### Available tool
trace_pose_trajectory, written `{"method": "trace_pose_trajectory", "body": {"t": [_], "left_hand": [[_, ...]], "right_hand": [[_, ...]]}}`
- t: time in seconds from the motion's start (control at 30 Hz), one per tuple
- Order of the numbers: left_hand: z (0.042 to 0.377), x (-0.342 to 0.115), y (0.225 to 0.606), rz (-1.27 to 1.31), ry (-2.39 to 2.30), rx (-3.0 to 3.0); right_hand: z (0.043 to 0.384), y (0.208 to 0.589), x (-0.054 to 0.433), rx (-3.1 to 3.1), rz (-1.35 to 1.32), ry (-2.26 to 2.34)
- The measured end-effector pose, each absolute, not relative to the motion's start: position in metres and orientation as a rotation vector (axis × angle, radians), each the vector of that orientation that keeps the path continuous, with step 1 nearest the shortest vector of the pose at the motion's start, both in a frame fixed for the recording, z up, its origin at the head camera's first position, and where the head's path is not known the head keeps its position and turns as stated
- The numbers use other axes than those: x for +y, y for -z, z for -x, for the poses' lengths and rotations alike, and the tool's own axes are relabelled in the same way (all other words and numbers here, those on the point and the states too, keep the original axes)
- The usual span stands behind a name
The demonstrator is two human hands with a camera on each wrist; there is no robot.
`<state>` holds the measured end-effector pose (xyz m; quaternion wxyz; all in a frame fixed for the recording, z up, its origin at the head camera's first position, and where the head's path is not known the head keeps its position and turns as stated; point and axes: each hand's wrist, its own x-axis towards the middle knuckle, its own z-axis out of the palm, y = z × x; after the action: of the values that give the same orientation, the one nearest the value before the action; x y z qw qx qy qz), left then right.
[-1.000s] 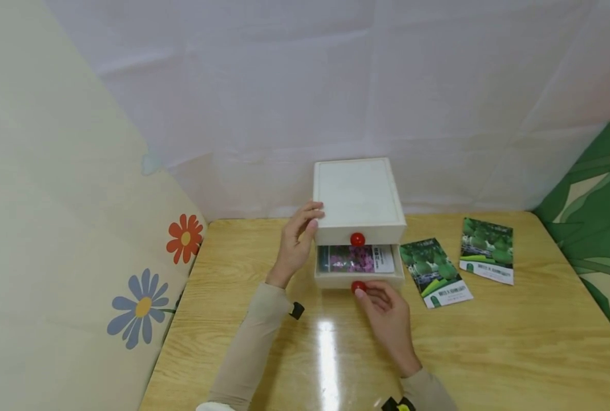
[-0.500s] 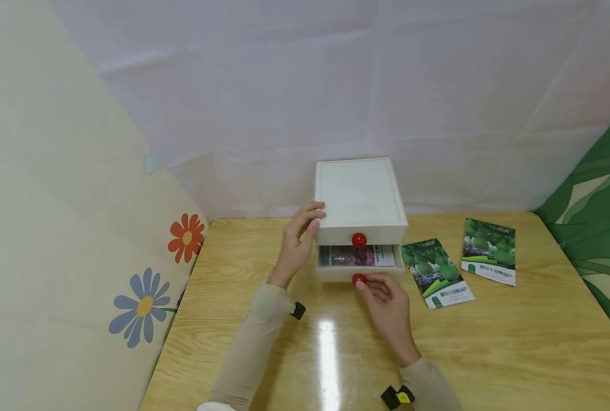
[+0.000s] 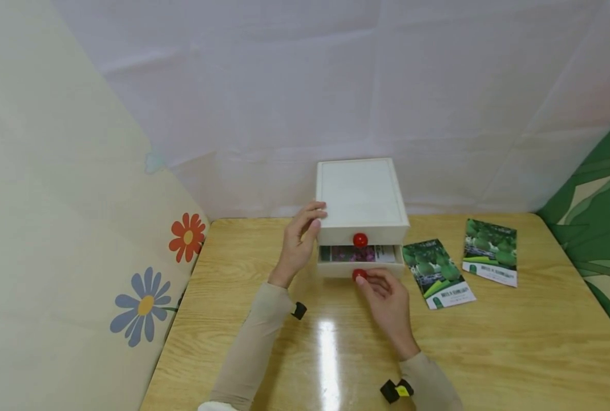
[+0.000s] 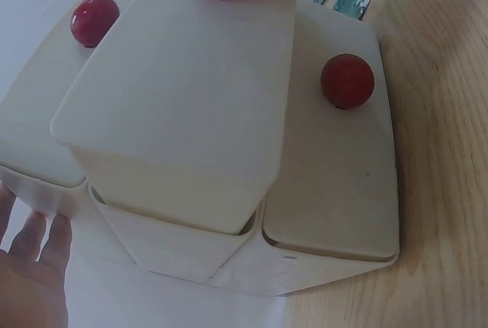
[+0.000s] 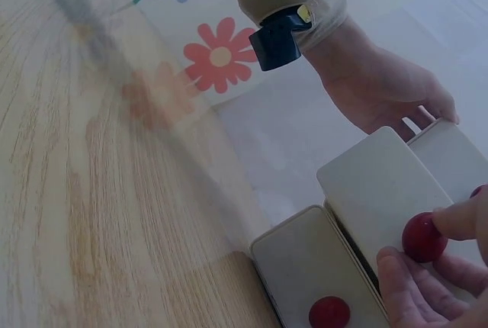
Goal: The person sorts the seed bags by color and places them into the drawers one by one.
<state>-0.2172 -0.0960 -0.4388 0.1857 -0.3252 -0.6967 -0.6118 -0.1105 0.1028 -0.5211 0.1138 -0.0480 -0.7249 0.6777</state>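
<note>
A small white drawer cabinet [image 3: 358, 191] with red round knobs stands on the table. Its middle drawer [image 4: 175, 76] sticks partly out, and a packet with pink flowers [image 3: 348, 254] lies inside. My right hand [image 3: 387, 302] pinches that drawer's red knob [image 5: 424, 238] between thumb and fingers. Against the cabinet's left side rests my left hand [image 3: 299, 245], its fingertips at the upper edge; in the left wrist view its fingers [image 4: 55, 240] look fairly straight. The top knob [image 3: 360, 240] and the bottom knob [image 4: 347, 82] are untouched.
Two green picture packets, one nearer [image 3: 438, 274] and one farther [image 3: 489, 251], lie right of the cabinet on the wooden table [image 3: 515, 342]. A white cloth backdrop [image 3: 263, 114] hangs behind. A panel with painted flowers [image 3: 145, 305] borders the left side.
My right hand has moved away from me with the knob, and the middle drawer has slid further into the cabinet, showing less of the packet inside. My left hand has stayed on the cabinet.
</note>
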Motion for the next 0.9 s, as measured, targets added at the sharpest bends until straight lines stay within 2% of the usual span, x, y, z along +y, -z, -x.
{"method": "trace_pose_trajectory", "body": {"t": [0.2,0.47,0.9], "left_hand": [[0.216,-0.096,0.439,0.912,1.731,-1.968],[0.216,-0.096,0.439,0.902,1.728,-1.972],[0.215,-0.095,0.437,0.907,1.727,-1.972]], "right_hand": [[0.112,0.515,0.102,-2.152,0.164,-1.983],[0.107,0.481,0.099,-2.183,0.150,-1.989],[0.112,0.481,0.099,-2.193,0.186,-1.998]]}}
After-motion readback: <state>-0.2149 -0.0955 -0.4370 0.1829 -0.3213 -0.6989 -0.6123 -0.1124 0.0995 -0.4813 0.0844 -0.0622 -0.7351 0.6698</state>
